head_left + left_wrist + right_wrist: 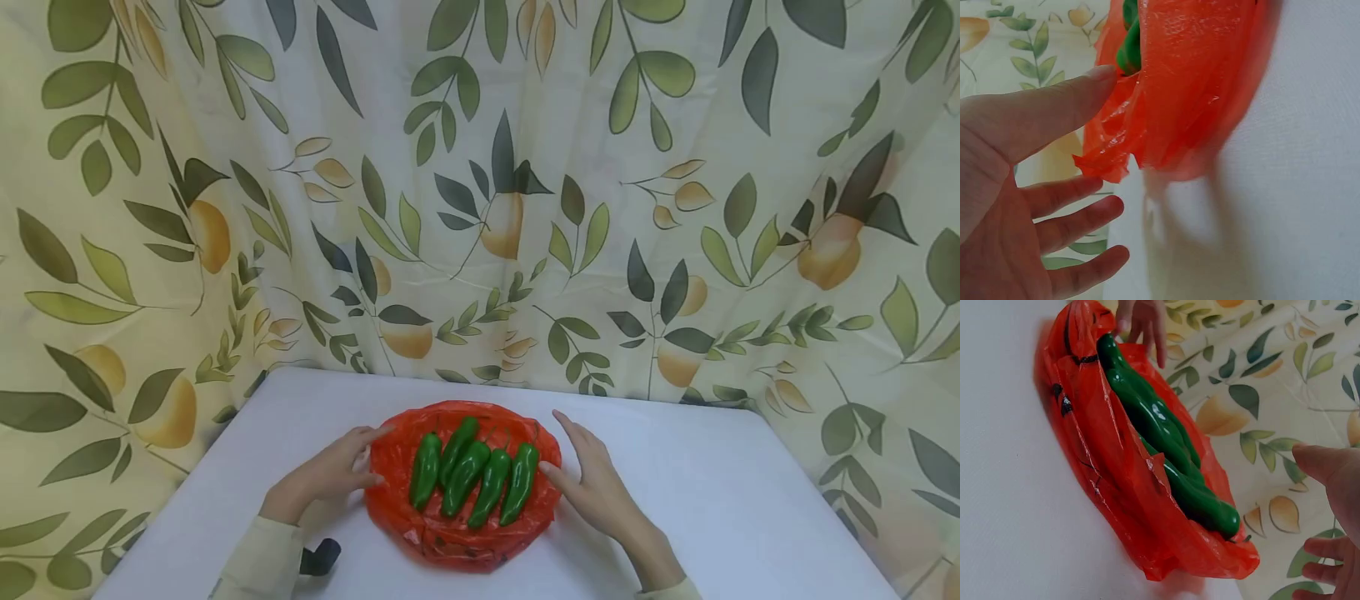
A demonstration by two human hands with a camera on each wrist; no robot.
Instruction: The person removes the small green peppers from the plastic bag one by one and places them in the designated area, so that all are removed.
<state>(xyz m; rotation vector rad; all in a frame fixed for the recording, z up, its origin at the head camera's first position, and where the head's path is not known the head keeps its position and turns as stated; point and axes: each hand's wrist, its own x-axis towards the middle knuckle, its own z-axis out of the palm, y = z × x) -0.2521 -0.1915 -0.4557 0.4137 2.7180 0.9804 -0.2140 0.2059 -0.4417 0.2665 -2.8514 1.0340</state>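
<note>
Leafy, fruit-printed fabric (442, 292) hangs behind the white worktop (720, 492), and out on that surface sit five green peppers (465, 479), side by side inside a crinkled, open-topped red bag (468, 554)! Flanking it, the left hand (333, 467) spreads wide at the bag's left edge, contact impossible to call, while the right hand (600, 492) opens wide too, just beside the right edge, holding nothing; a black device (320, 557) sits by the left sleeve (262, 558).

White table (720, 483), red plastic bag (461, 546) directly on top.
</note>
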